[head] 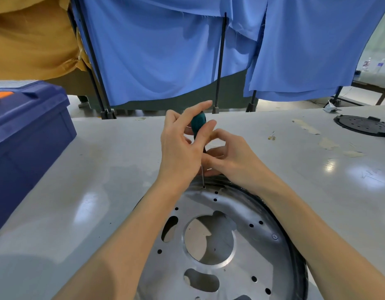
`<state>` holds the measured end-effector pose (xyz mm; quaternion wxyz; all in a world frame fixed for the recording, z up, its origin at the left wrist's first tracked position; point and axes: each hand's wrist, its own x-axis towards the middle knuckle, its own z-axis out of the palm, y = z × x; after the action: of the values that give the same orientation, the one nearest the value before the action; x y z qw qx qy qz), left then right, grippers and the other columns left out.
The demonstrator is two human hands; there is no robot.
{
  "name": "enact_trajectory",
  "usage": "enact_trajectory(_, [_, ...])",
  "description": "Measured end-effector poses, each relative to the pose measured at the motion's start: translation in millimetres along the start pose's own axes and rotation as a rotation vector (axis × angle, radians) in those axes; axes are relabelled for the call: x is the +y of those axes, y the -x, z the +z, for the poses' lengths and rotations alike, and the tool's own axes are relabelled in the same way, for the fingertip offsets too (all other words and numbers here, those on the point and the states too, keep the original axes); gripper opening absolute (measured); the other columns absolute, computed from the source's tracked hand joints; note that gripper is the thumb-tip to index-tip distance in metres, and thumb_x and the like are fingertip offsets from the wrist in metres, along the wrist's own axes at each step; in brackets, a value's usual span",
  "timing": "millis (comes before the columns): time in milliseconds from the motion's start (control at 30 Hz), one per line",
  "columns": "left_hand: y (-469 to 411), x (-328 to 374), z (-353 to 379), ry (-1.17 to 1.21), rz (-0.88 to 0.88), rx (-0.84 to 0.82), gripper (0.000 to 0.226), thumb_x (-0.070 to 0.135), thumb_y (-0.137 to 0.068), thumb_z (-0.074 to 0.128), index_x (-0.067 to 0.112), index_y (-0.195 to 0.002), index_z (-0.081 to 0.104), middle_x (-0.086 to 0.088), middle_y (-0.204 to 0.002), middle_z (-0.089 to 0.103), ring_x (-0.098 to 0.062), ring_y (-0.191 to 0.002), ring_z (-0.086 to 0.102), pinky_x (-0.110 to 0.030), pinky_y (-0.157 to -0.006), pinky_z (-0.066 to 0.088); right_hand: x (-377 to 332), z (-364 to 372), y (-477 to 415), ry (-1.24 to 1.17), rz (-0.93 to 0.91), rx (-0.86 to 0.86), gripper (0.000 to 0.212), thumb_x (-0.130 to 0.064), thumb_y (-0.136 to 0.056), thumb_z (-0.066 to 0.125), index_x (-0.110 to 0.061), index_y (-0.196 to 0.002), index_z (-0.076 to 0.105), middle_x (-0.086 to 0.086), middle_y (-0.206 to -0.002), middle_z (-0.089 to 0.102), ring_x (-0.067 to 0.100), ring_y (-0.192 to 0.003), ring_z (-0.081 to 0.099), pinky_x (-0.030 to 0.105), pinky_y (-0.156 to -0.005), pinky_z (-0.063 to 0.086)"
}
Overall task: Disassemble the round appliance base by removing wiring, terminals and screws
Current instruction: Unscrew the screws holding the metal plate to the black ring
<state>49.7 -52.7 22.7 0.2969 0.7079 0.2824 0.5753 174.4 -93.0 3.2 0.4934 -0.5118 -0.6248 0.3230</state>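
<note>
The round appliance base [247, 241] is a silver metal disc with a large centre hole, several small holes and a black outer rim; it lies on the table in front of me. A screwdriver [198, 123] with a teal handle stands upright, its thin shaft tip on a screw [204, 187] near the disc's far edge. My left hand [178, 146] wraps its fingers around the handle from the left. My right hand [230, 156] pinches the lower handle and shaft from the right. Another screw [274, 236] sits at the disc's right side.
A dark blue plastic toolbox [25, 137] stands at the table's left. A black round cover [363, 125] lies at the far right, with tape scraps [330, 144] and a small loose part [271, 137] nearby. Blue cloth screens [165, 50] on black stands hang behind the table.
</note>
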Motion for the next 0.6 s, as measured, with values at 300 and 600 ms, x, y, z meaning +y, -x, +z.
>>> enact_trajectory(300, [0.7, 1.7, -1.9, 0.019, 0.049, -0.067, 0.032, 0.012, -0.100, 0.046, 0.020, -0.128, 0.058, -0.004, -0.101, 0.060, -0.010, -0.094, 0.061, -0.019, -0.083, 0.053, 2.2, -4.5, -3.3, -0.068, 0.016, 0.008, 0.004, -0.003, -0.092, 0.061, -0.005, -0.092, 0.059, 0.012, -0.080, 0.075, 0.028, -0.070, 0.074, 0.033, -0.066, 0.061])
enact_trajectory(600, [2.2, 2.7, -1.5, -0.036, 0.038, -0.027, 0.032, 0.025, -0.088, 0.067, 0.032, -0.119, 0.062, 0.006, -0.088, 0.040, -0.005, -0.076, 0.050, -0.021, -0.072, 0.051, 0.0, -0.5, -1.9, -0.025, -0.056, 0.037, 0.025, -0.014, -0.088, 0.069, -0.003, -0.108, 0.059, 0.009, -0.082, 0.073, 0.028, -0.071, 0.074, 0.038, -0.066, 0.062])
